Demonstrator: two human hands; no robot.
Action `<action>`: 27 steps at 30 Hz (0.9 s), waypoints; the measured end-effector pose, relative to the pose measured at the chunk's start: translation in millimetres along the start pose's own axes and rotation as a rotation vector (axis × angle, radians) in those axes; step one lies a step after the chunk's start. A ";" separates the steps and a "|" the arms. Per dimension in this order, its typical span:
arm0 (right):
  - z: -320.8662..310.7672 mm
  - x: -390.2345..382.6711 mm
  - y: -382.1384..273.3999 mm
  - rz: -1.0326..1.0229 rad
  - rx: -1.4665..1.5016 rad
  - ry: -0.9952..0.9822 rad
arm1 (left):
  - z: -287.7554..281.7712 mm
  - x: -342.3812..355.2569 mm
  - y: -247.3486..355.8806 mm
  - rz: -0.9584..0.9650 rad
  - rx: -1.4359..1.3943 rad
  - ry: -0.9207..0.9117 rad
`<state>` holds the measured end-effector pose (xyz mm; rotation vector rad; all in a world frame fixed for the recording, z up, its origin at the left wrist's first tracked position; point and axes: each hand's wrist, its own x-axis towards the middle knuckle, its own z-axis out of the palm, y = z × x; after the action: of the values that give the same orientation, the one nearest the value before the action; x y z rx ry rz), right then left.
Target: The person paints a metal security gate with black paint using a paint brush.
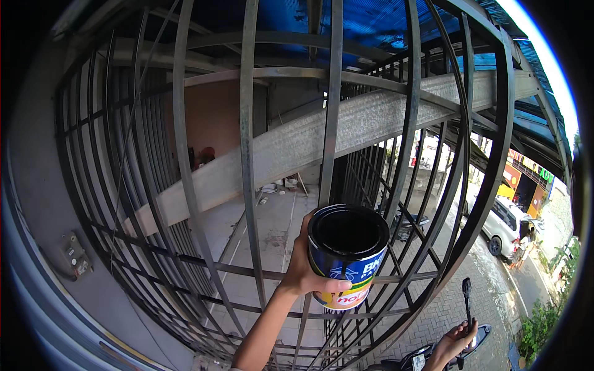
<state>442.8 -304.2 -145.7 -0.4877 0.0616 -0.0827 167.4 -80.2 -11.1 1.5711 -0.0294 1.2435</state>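
Two grips are closed — your left hand around the paint can before the metal bars, your right hand on the near-upright brush, to the can's lower right.

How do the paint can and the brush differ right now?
Shape: the paint can is a wide cylinder; the brush is long and thin.
Colour: the can has a blue and yellow label below a black top; the brush looks black all over.
Hold: the left hand grips the can around its side; the right hand holds the brush by its lower end.
Shared: both are held roughly upright.
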 end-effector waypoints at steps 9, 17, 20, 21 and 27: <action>-37.7 -0.8 -5.5 0.138 0.086 -0.131 | 5.9 4.2 5.2 -0.048 -0.059 0.009; -54.5 -22.2 -16.2 0.189 0.069 -0.185 | 1.9 5.3 7.5 -0.025 0.066 -0.068; -49.0 -40.3 -25.2 0.221 0.058 -0.244 | 9.3 -24.6 12.4 0.240 0.359 0.084; -45.2 -49.3 -29.6 0.243 0.044 -0.238 | 3.0 -38.7 14.8 0.237 0.486 0.037; -30.4 -97.9 -51.6 0.246 -0.069 -0.371 | 3.9 -189.5 22.9 0.210 0.676 0.129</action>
<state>339.7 -354.6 -144.4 -0.5546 -0.2394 0.2514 71.0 -196.2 -128.0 2.0941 0.3501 1.6220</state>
